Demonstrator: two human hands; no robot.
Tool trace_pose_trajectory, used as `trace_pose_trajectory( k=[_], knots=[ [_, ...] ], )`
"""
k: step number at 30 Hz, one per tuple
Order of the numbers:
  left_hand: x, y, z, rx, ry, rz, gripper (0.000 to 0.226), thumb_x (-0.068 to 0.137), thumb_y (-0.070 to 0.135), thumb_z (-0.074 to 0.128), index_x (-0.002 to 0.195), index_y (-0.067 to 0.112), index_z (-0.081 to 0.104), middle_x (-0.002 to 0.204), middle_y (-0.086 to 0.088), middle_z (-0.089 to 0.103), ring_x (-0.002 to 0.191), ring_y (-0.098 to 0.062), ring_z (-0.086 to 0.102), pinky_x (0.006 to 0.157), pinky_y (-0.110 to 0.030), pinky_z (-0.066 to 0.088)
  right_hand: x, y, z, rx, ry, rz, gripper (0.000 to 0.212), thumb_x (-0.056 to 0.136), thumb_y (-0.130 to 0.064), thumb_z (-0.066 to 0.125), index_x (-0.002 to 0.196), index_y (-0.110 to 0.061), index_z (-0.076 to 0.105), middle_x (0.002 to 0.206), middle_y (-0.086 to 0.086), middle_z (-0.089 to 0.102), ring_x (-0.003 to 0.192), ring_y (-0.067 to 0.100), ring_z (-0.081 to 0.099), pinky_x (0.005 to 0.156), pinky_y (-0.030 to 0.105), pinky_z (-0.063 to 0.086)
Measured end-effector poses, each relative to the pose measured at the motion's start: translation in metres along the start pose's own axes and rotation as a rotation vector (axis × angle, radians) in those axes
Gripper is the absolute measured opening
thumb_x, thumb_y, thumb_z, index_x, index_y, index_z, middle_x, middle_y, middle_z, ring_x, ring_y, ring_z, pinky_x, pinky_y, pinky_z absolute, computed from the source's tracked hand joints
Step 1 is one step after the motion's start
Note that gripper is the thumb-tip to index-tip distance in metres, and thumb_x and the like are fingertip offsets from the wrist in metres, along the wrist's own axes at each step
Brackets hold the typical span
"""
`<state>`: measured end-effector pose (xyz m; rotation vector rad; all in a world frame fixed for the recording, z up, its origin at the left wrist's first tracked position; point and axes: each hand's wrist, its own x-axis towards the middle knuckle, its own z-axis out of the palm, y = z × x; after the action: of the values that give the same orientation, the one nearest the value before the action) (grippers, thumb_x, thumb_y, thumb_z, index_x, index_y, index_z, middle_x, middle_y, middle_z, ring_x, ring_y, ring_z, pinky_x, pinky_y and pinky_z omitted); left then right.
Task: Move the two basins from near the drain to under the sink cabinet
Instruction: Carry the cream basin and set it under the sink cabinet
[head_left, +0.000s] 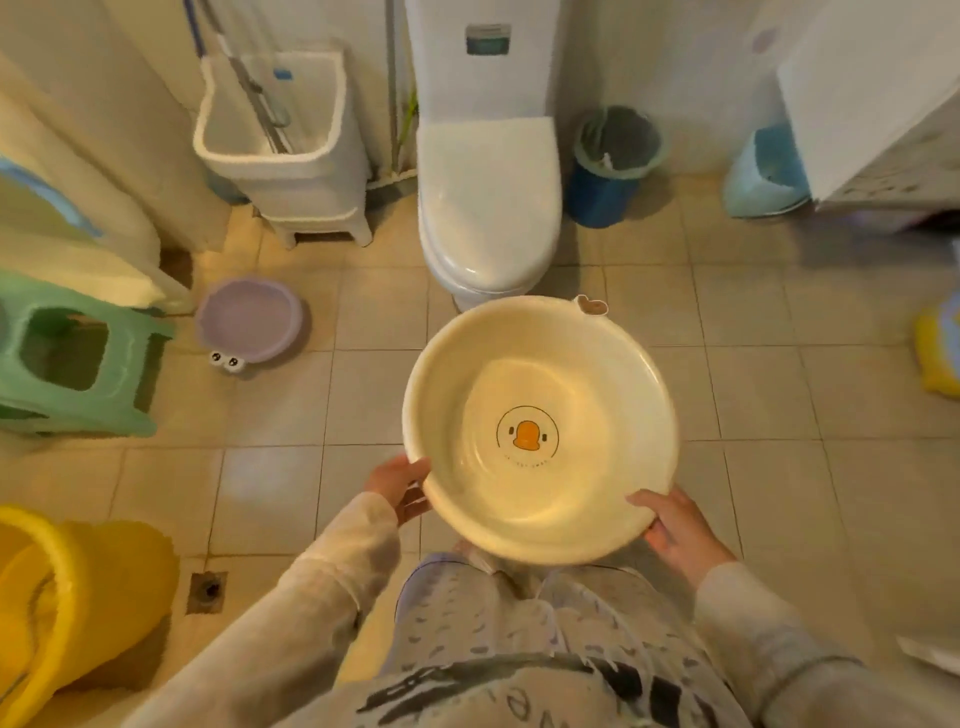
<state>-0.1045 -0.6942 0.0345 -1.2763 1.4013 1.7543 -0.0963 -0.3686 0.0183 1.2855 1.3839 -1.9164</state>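
Observation:
A round cream basin with an orange duck face printed on its bottom hangs above the tiled floor in front of me, empty. My left hand grips its near left rim and my right hand grips its near right rim. A smaller purple basin with two cartoon eyes on its lip lies on the floor at the left, near the green stool. The floor drain is at the lower left. The sink cabinet fills the upper right corner.
A white toilet stands straight ahead, a white mop sink to its left, a blue bin to its right. A light blue tub sits beside the cabinet. A green stool and yellow buckets line the left side.

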Motion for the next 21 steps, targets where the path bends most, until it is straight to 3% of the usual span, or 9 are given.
trace_pose_trajectory(
  k=[2,4,8,12,15,19,21],
  knots=[
    [0.003,0.014,0.034,0.081,-0.041,-0.002,0.005,0.088,0.006,0.056,0.088,0.01,0.06,0.081,-0.007,0.063,0.073,-0.022,0.061,0.051,-0.026,0.059,0.003,-0.003,-0.029,0.091,0.028,0.005,0.046,0.08,0.01,0.056,0.121,-0.009,0.055,0.108,0.014,0.064,0.094,0.028,0.06,0.072,0.037,0.054],
    [0.008,0.024,0.072,0.144,-0.064,-0.004,0.007,0.087,0.006,0.056,0.085,0.011,0.06,0.082,-0.008,0.063,0.073,-0.023,0.061,0.048,-0.025,0.058,0.006,-0.01,-0.054,0.158,0.07,0.006,0.045,0.08,0.01,0.057,0.121,-0.009,0.055,0.102,0.012,0.064,0.09,0.026,0.06,0.068,0.037,0.053],
    [0.014,0.039,0.158,0.226,-0.094,-0.006,0.008,0.086,0.004,0.057,0.09,0.009,0.061,0.079,-0.008,0.062,0.07,-0.023,0.061,0.047,-0.027,0.058,0.014,-0.038,-0.105,0.293,0.148,-0.001,0.048,0.08,0.013,0.056,0.125,-0.002,0.053,0.094,0.011,0.063,0.084,0.024,0.059,0.067,0.036,0.053],
    [0.016,0.047,0.246,0.288,-0.142,-0.013,0.014,0.086,0.003,0.055,0.099,0.007,0.061,0.082,-0.009,0.061,0.071,-0.024,0.06,0.051,-0.034,0.057,0.023,-0.079,-0.163,0.365,0.207,-0.014,0.049,0.078,0.012,0.057,0.125,0.0,0.053,0.1,0.014,0.064,0.087,0.026,0.06,0.065,0.034,0.055],
    [0.013,0.053,0.311,0.329,-0.187,-0.008,0.008,0.087,0.002,0.053,0.09,0.005,0.06,0.083,-0.011,0.06,0.071,-0.026,0.059,0.046,-0.03,0.058,0.029,-0.111,-0.205,0.401,0.249,-0.042,0.048,0.079,0.011,0.057,0.126,0.001,0.054,0.104,0.015,0.064,0.096,0.028,0.059,0.068,0.033,0.054],
    [0.005,0.059,0.39,0.399,-0.243,0.003,0.008,0.088,0.003,0.052,0.085,0.007,0.057,0.085,-0.01,0.059,0.073,-0.026,0.058,0.06,-0.038,0.055,0.034,-0.144,-0.251,0.448,0.291,-0.099,0.049,0.082,0.01,0.054,0.13,0.002,0.051,0.116,0.018,0.059,0.104,0.03,0.055,0.074,0.035,0.049],
    [0.003,0.064,0.426,0.442,-0.268,0.0,0.007,0.088,0.002,0.052,0.086,0.006,0.057,0.085,-0.01,0.059,0.073,-0.026,0.058,0.058,-0.038,0.056,0.036,-0.159,-0.27,0.479,0.31,-0.128,0.049,0.083,0.01,0.052,0.131,0.003,0.049,0.118,0.02,0.058,0.105,0.031,0.054,0.074,0.035,0.049]
  ],
)
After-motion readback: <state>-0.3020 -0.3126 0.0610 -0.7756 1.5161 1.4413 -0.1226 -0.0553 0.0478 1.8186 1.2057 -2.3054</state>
